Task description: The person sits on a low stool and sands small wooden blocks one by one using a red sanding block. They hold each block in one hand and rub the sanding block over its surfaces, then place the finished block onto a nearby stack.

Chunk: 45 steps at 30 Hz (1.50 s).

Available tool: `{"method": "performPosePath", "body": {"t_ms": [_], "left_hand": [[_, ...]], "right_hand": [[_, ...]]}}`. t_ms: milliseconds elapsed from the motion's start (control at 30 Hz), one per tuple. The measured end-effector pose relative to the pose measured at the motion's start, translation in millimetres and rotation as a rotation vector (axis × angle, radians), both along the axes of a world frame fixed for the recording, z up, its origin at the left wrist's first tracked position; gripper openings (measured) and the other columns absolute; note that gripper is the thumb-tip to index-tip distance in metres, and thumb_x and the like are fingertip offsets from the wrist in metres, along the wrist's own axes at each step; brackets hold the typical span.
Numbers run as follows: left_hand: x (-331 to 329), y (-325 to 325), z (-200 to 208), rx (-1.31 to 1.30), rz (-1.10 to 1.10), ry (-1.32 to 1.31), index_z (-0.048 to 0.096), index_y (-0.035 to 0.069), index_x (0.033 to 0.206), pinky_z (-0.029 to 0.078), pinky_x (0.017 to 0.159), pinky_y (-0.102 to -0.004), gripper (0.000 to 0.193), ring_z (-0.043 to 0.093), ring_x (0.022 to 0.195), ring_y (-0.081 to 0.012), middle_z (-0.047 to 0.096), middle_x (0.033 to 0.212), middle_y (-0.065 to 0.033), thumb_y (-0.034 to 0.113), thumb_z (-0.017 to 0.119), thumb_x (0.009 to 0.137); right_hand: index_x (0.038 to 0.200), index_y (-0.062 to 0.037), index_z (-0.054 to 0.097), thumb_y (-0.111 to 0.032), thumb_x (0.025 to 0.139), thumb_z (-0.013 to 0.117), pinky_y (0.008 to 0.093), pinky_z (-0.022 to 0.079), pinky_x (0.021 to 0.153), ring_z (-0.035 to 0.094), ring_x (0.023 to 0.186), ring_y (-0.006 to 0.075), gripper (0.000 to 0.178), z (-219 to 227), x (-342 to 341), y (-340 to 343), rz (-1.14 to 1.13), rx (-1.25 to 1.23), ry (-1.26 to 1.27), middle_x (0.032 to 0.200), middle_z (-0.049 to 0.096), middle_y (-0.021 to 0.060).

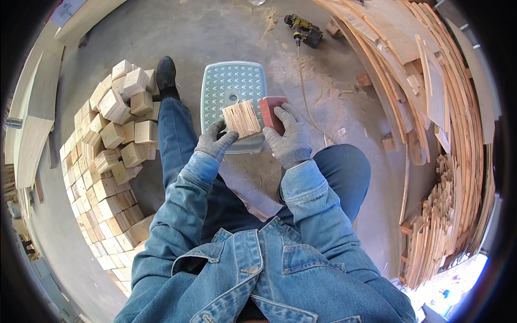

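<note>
My left hand (216,141), in a grey work glove, grips a layered plywood block (241,118) by its left side and lower corner. The block is held up over a pale blue-green plastic stool (215,89) with a studded top. In my right hand (290,134), gloved the same way, is a reddish sanding block (269,114), fingers and thumb closed on its right side. The sanding block stands against or very close to the plywood block's right edge; I cannot tell whether they touch.
A large pile of wooden blocks (110,188) lies to my left. A cordless drill (304,30) sits on the floor beyond the stool, near sawdust (328,89) and a cord (306,91). Long wood strips (431,229) and boards are stacked along the right, and more boards (40,124) stand far left.
</note>
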<state>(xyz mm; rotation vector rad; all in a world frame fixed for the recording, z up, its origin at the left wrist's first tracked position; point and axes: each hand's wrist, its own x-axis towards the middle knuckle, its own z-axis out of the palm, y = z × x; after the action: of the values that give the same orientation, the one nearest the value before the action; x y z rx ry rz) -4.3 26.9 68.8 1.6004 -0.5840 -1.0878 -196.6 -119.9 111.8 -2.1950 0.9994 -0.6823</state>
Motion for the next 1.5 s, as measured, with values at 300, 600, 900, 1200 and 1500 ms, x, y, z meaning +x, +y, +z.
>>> {"method": "performPosePath", "body": {"t_ms": [300, 600, 900, 1200, 1500], "left_hand": [[-1, -11, 5, 0.026, -0.029, -0.071, 0.052, -0.004, 0.153, 0.049, 0.111, -0.0331, 0.067, 0.063, 0.128, -0.0236, 0.067, 0.14, -0.0173, 0.021, 0.078, 0.096], [0, -3, -15, -0.228, 0.184, -0.196, 0.055, 0.0, 0.149, 0.053, 0.109, -0.0356, 0.071, 0.067, 0.123, -0.0225, 0.07, 0.132, -0.0147, -0.002, 0.082, 0.083], [-7, 15, -39, 0.028, 0.201, -0.177, 0.053, -0.002, 0.146, 0.056, 0.104, -0.0338, 0.073, 0.066, 0.123, -0.0212, 0.067, 0.134, -0.0155, 0.003, 0.086, 0.081], [21, -9, 6, -0.104, 0.154, -0.762, 0.07, 0.01, 0.133, 0.054, 0.109, -0.0412, 0.058, 0.064, 0.129, -0.0299, 0.062, 0.14, -0.0138, 0.023, 0.09, 0.08], [32, -29, 11, -0.174, 0.101, -0.928, 0.079, 0.007, 0.1, 0.056, 0.103, -0.0378, 0.019, 0.069, 0.119, -0.0269, 0.069, 0.129, -0.0112, 0.01, 0.086, 0.082]], "right_hand": [[0.138, -0.0026, 0.066, -0.022, 0.083, 0.088, 0.0419, 0.044, 0.12, 0.056, 0.141, 0.0358, 0.062, -32, -4, -6, 0.08, 0.19, 0.15, 0.153, 0.057, 0.021], [0.135, -0.0044, 0.069, -0.021, 0.082, 0.088, 0.0415, 0.045, 0.119, 0.057, 0.139, 0.0359, 0.059, -18, 1, 3, 0.122, 0.111, 0.187, 0.152, 0.059, 0.0199], [0.135, -0.0048, 0.069, -0.023, 0.081, 0.087, 0.0423, 0.045, 0.119, 0.057, 0.139, 0.0366, 0.06, -22, 2, 11, 0.115, 0.145, 0.207, 0.151, 0.059, 0.0209], [0.136, -0.006, 0.069, -0.021, 0.081, 0.088, 0.0421, 0.045, 0.119, 0.057, 0.139, 0.0354, 0.06, -26, 3, 10, 0.094, 0.119, 0.238, 0.151, 0.06, 0.0185], [0.135, -0.0065, 0.07, -0.024, 0.08, 0.088, 0.0419, 0.044, 0.12, 0.056, 0.14, 0.0349, 0.061, -23, 3, 8, 0.078, 0.167, 0.244, 0.151, 0.06, 0.018]]}}
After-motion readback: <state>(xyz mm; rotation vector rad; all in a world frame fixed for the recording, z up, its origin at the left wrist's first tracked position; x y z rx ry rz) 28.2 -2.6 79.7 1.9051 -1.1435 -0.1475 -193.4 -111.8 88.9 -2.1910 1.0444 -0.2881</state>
